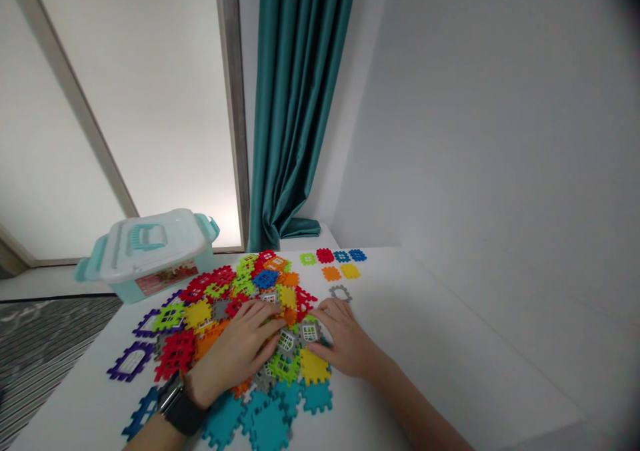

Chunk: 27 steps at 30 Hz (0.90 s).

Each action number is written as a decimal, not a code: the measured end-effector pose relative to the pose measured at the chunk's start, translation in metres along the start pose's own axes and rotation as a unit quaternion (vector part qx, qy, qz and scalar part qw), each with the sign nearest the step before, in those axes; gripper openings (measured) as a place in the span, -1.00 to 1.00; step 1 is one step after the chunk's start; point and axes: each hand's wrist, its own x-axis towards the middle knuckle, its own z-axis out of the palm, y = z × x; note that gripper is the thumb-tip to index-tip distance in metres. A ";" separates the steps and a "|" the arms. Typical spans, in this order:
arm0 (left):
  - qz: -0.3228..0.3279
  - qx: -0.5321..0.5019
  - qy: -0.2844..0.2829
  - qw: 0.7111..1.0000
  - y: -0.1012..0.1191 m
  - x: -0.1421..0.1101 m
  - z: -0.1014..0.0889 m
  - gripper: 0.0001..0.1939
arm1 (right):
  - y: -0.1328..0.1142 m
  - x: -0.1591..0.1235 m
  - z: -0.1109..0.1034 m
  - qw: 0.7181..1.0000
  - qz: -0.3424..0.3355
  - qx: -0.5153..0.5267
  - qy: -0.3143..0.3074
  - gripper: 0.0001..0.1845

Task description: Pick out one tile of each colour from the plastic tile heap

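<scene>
A heap of colourful plastic interlocking tiles (197, 314) lies on the white table. My left hand (245, 341), a black watch on its wrist, rests palm down across the middle of the heap. Its fingers are apart and touch orange and grey tiles; what lies beneath the palm is hidden. My right hand (343, 337) is at the heap's right edge, thumb and fingers spread beside a grey window tile (309, 332). Another grey window tile (287, 341) lies between the hands. Just below are a yellow tile (315, 365) and several teal tiles (270, 424).
Toward the back right, small tiles sit in rows, among them a red one (325, 255) and an orange one (331, 273); a grey ring-shaped tile (341, 293) lies nearer. A lidded plastic box (160, 244) stands at the back left. Behind hangs a teal curtain (295, 117).
</scene>
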 end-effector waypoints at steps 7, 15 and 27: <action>0.001 0.006 0.014 1.000 -0.002 -0.001 0.001 -0.70 | 0.005 -0.001 0.004 1.000 0.031 0.003 -0.002 -0.59; -0.004 -0.008 0.033 0.999 -0.008 -0.001 0.004 -0.72 | 0.009 0.008 0.008 0.961 0.124 0.245 0.015 -0.96; -0.127 -0.261 0.140 0.947 -0.004 0.003 -0.004 -0.81 | -0.028 0.062 -0.009 0.835 0.154 0.520 0.093 -0.64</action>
